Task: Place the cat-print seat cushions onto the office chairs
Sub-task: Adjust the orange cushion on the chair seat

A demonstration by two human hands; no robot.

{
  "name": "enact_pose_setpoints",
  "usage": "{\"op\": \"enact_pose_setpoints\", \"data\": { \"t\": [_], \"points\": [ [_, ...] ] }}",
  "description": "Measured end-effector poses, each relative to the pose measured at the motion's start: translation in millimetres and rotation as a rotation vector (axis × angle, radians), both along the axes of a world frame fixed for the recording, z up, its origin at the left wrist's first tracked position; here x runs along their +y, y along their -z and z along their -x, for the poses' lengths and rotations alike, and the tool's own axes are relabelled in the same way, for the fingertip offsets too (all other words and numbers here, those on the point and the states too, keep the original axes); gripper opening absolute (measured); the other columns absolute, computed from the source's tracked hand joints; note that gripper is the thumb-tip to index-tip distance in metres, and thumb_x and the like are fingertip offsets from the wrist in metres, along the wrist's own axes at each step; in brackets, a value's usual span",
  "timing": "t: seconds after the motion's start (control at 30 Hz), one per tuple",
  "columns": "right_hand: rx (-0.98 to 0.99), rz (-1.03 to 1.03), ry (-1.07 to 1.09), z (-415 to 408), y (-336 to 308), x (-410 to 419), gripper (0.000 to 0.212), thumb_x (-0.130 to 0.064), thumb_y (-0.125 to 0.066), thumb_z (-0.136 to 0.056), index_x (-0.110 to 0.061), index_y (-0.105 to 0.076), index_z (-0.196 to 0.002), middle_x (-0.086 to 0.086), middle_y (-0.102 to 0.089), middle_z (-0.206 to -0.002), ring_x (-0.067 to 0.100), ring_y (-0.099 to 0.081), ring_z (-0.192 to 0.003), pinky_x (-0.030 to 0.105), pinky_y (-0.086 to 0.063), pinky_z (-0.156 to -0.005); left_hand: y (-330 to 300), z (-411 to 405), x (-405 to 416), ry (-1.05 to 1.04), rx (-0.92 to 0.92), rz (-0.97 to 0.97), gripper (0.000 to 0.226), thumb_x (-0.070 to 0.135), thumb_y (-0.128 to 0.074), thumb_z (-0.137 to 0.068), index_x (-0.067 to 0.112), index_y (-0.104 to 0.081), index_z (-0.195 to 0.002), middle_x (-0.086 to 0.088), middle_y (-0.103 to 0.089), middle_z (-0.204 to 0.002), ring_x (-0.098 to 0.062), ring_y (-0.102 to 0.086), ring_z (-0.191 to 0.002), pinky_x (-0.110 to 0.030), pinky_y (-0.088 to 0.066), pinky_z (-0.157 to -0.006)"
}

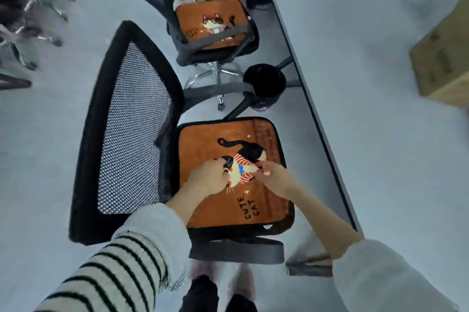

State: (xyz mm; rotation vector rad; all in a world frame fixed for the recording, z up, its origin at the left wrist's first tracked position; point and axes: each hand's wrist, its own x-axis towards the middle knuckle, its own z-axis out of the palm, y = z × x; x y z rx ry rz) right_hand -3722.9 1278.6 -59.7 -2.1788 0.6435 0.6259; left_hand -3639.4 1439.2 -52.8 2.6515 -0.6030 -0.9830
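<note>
A view from above looks down on 2 black office chairs beside a long grey desk (355, 63). The near chair (127, 134) has a mesh back on the left, and an orange cushion (215, 210) lies flat on its seat, filling it edge to edge. The cushion shows a black cat in a red-striped scarf and the words "CUTE CAT".

Both hands rest on the middle of this cushion, over the cat print. The left hand (209, 177) has its fingers curled down against the fabric; whether they pinch it cannot be told. The right hand (272, 176) lies with its fingers pressed close together, tips touching the cushion (the nails are painted red). The left sleeve (121, 266) is cream with dark stripes.

Farther off, a second chair (215, 50) carries a second orange cushion (193, 19) with a cat print, already on its seat. A black bin (265, 83) stands between the 2 chairs, under the desk's edge. A cardboard box (441, 57) sits on the desk at right.
</note>
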Motion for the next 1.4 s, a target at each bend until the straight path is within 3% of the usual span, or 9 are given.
{"op": "enact_pose_setpoints", "data": {
  "t": [0.1,0.23,0.37,0.47,0.6,0.87,1.1,1.27,1.4],
  "points": [
    [-0.132,0.018,0.084,-22.8,-59.8,3.6,0.046,-0.030,-0.047,-0.097,-0.012,-0.043,-0.139,0.009,-0.053,-0.136,0.026,-0.051,-0.123,0.029,-0.039,-0.098,-63.6,-31.9,-2.4,0.061,-0.217,0.057,0.035,0.030,-0.042,-0.096,0.014,-0.051,-0.125,-0.008,-0.055,-0.128,-0.029,-0.053,-0.116,-0.042,-0.047,-0.092],
    [-0.297,0.078,0.148,-61.4,-140.6,22.0,0.042,-0.027,-0.048,-0.096,-0.012,-0.048,-0.136,0.010,-0.057,-0.131,0.026,-0.053,-0.120,0.032,-0.040,-0.098,-153.0,-80.2,6.3,0.083,-0.408,0.217,0.036,0.030,-0.040,-0.097,0.018,-0.049,-0.130,-0.007,-0.057,-0.123,-0.031,-0.056,-0.112,-0.040,-0.048,-0.083],
    [-0.445,0.108,0.140,-115.3,-196.9,63.6,0.041,-0.030,-0.045,-0.098,-0.013,-0.049,-0.135,0.010,-0.064,-0.116,0.025,-0.061,-0.099,0.025,-0.041,-0.075,-221.9,-132.3,52.0,0.083,-0.576,0.368,0.038,0.029,-0.042,-0.097,0.019,-0.047,-0.133,-0.007,-0.055,-0.127,-0.027,-0.055,-0.112,-0.042,-0.049,-0.089],
    [-0.512,0.129,0.174,-146.4,-216.7,105.2,0.042,-0.034,-0.044,-0.098,-0.014,-0.048,-0.135,0.010,-0.062,-0.123,0.018,-0.058,-0.093,0.023,-0.040,-0.072,-244.7,-166.2,100.4,0.108,-0.592,0.439,0.036,0.025,-0.043,-0.096,0.020,-0.050,-0.131,-0.004,-0.058,-0.128,-0.025,-0.056,-0.112,-0.041,-0.049,-0.091],
    [-0.568,0.120,0.249,-185.4,-227.3,159.4,0.039,-0.033,-0.046,-0.097,-0.016,-0.050,-0.132,0.008,-0.062,-0.122,0.021,-0.056,-0.113,0.023,-0.039,-0.085,-252.3,-216.3,166.3,0.150,-0.572,0.456,0.034,0.025,-0.044,-0.096,0.019,-0.052,-0.128,-0.005,-0.058,-0.127,-0.025,-0.057,-0.112,-0.042,-0.048,-0.093],
    [-0.611,0.086,0.394,-247.9,-215.7,211.9,0.037,-0.029,-0.048,-0.097,-0.016,-0.053,-0.130,0.006,-0.062,-0.123,0.021,-0.058,-0.115,0.043,-0.046,-0.100,-233.5,-312.2,235.8,0.185,-0.484,0.479,0.036,0.025,-0.046,-0.096,0.018,-0.051,-0.131,-0.004,-0.056,-0.129,-0.022,-0.054,-0.116,-0.041,-0.044,-0.098],
    [-0.600,0.120,0.433,-330.6,-208.7,199.2,0.035,-0.032,-0.048,-0.096,-0.020,-0.054,-0.128,0.004,-0.063,-0.119,0.019,-0.060,-0.107,0.037,-0.049,-0.097,-212.1,-394.2,219.7,0.263,-0.388,0.491,0.037,0.025,-0.047,-0.096,0.018,-0.051,-0.131,-0.003,-0.057,-0.129,-0.018,-0.053,-0.119,-0.037,-0.044,-0.100],
    [-0.610,0.142,0.452,-435.2,-205.6,158.3,0.036,-0.030,-0.047,-0.097,-0.016,-0.053,-0.130,0.005,-0.061,-0.123,0.020,-0.058,-0.112,0.028,-0.046,-0.094,-215.4,-494.0,173.3,0.308,-0.392,0.494,0.036,0.025,-0.045,-0.097,0.018,-0.050,-0.132,-0.001,-0.056,-0.130,-0.016,-0.051,-0.121,-0.032,-0.042,-0.101],
    [-0.551,0.110,0.463,-510.8,-202.5,129.6,0.037,-0.030,-0.046,-0.097,-0.016,-0.053,-0.130,0.006,-0.060,-0.128,0.021,-0.056,-0.116,0.033,-0.042,-0.103,-221.7,-566.8,140.9,0.324,-0.371,0.472,0.036,0.024,-0.045,-0.097,0.018,-0.051,-0.132,0.000,-0.056,-0.131,-0.015,-0.052,-0.121,-0.030,-0.042,-0.100]
  ]
}}
